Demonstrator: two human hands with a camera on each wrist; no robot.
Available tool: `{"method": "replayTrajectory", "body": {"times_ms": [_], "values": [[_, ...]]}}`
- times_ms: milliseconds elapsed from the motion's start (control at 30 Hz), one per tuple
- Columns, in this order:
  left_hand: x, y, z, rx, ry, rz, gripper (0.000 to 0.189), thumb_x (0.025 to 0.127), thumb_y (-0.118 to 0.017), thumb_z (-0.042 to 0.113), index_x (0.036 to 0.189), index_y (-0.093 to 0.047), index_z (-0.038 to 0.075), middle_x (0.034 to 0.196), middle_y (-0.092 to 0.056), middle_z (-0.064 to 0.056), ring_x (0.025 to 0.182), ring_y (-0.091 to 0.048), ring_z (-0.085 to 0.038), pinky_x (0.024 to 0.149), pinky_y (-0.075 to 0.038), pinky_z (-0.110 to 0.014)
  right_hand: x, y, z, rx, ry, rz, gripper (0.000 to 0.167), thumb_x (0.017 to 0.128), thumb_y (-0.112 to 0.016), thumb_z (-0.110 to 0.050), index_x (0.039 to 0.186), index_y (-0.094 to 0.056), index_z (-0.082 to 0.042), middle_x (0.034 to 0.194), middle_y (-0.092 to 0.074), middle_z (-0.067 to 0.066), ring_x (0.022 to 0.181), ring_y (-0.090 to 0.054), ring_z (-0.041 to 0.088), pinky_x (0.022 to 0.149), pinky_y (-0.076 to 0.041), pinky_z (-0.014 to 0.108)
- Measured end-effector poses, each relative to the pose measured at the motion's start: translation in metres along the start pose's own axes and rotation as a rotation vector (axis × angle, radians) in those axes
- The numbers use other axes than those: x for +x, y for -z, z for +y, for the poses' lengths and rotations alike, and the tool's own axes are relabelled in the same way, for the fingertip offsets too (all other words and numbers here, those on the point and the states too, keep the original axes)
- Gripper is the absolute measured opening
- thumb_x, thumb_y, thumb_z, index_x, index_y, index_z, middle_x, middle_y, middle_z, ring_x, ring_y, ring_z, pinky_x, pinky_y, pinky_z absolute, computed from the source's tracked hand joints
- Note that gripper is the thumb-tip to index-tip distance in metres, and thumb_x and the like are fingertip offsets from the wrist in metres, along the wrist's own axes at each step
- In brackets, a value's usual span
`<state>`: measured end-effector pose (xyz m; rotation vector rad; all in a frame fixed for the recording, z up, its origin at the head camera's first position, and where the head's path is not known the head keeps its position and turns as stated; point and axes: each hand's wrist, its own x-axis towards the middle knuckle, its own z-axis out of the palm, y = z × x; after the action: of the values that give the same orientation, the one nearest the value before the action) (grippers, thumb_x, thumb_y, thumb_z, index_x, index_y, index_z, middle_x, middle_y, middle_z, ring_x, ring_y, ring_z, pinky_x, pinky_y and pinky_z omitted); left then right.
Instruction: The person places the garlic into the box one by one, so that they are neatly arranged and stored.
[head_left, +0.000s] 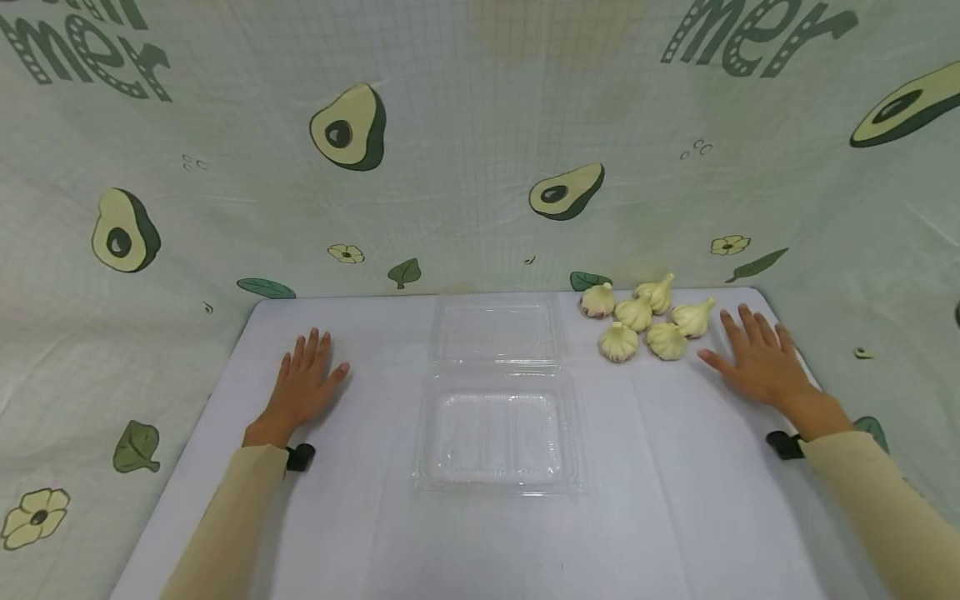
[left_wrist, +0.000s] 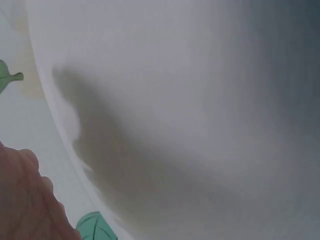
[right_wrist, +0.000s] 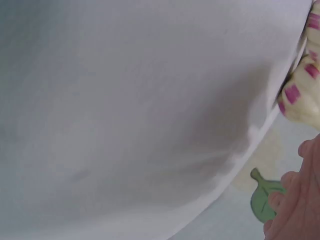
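Flat and empty, with fingers spread, my left hand (head_left: 300,390) lies over the left side of the white table. My right hand (head_left: 763,364) is spread the same way at the far right, holding nothing. Just left of its fingertips sit several pale garlic bulbs (head_left: 665,341) in a loose cluster. Between the hands stands a clear plastic clamshell container (head_left: 498,442), its lid (head_left: 497,329) folded back toward the wall. In the right wrist view, garlic bulbs (right_wrist: 302,97) with purple patches show beside part of the hand (right_wrist: 297,205). Part of the left hand (left_wrist: 30,200) shows in the left wrist view.
A white cloth covers the table (head_left: 637,500). Behind it and on both sides hangs a pale curtain (head_left: 450,125) printed with avocados, leaves and flowers. Each wrist wears a dark strapped device, such as the one on the left wrist (head_left: 301,457).
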<state>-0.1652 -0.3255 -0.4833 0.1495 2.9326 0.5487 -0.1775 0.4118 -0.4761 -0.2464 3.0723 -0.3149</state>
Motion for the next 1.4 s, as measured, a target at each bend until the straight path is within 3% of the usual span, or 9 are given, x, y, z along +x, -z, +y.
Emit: {"method": "replayTrajectory", "body": {"times_ms": [233,467,733,967,1200,1400], "values": [[-0.001,-0.004,0.017,0.012,-0.031,0.007,0.087,0.111,-0.043,0.051,0.168,-0.005,-0.003,0.174,0.005,-0.026,0.16,0.008,-0.049,0.126,0.006,-0.068,0.001,-0.001,-0.014,-0.015,0.047,0.02,0.092,0.11,-0.041,-0.059,0.166,-0.011,0.007,0.168,-0.004,0.039,0.152,-0.01,0.062,0.121,-0.001,0.075],[-0.006,-0.009,0.034,0.006,-0.066,0.018,0.085,0.112,-0.045,0.049,0.168,-0.007,-0.002,0.175,0.003,-0.024,0.16,0.006,-0.048,0.127,0.004,-0.068,0.0,-0.002,-0.025,-0.022,0.075,0.047,0.09,0.11,-0.043,-0.058,0.167,-0.011,0.004,0.17,-0.004,0.037,0.152,-0.011,0.061,0.123,-0.001,0.074],[-0.016,-0.019,0.051,-0.018,-0.148,0.059,0.083,0.111,-0.047,0.048,0.167,-0.014,-0.003,0.175,-0.004,-0.026,0.16,-0.001,-0.05,0.126,-0.002,-0.07,-0.003,-0.003,-0.039,-0.027,0.107,0.078,0.09,0.109,-0.047,-0.057,0.167,-0.015,0.005,0.171,-0.006,0.035,0.151,-0.015,0.061,0.123,-0.003,0.073],[-0.024,-0.026,0.069,-0.042,-0.183,0.037,0.079,0.113,-0.047,0.041,0.168,-0.011,-0.001,0.176,-0.004,-0.023,0.161,-0.002,-0.047,0.128,-0.002,-0.067,-0.006,-0.005,-0.049,-0.052,0.134,0.113,0.087,0.109,-0.05,-0.055,0.165,-0.022,0.006,0.17,-0.012,0.034,0.151,-0.019,0.06,0.122,-0.008,0.074],[-0.034,-0.033,0.089,-0.108,-0.223,0.038,0.074,0.112,-0.05,0.034,0.168,-0.016,-0.001,0.175,-0.01,-0.021,0.161,-0.007,-0.045,0.128,-0.006,-0.066,-0.007,-0.007,-0.057,-0.069,0.159,0.133,0.083,0.108,-0.055,-0.05,0.163,-0.027,0.006,0.168,-0.02,0.035,0.15,-0.022,0.058,0.122,-0.012,0.074],[-0.042,-0.039,0.101,-0.272,-0.272,0.029,0.069,0.114,-0.048,0.031,0.168,-0.019,0.0,0.175,-0.015,-0.02,0.16,-0.011,-0.048,0.126,-0.011,-0.069,-0.007,-0.008,-0.06,-0.064,0.171,0.142,0.079,0.107,-0.061,-0.044,0.161,-0.032,0.005,0.165,-0.025,0.035,0.149,-0.025,0.058,0.119,-0.016,0.075]]}}
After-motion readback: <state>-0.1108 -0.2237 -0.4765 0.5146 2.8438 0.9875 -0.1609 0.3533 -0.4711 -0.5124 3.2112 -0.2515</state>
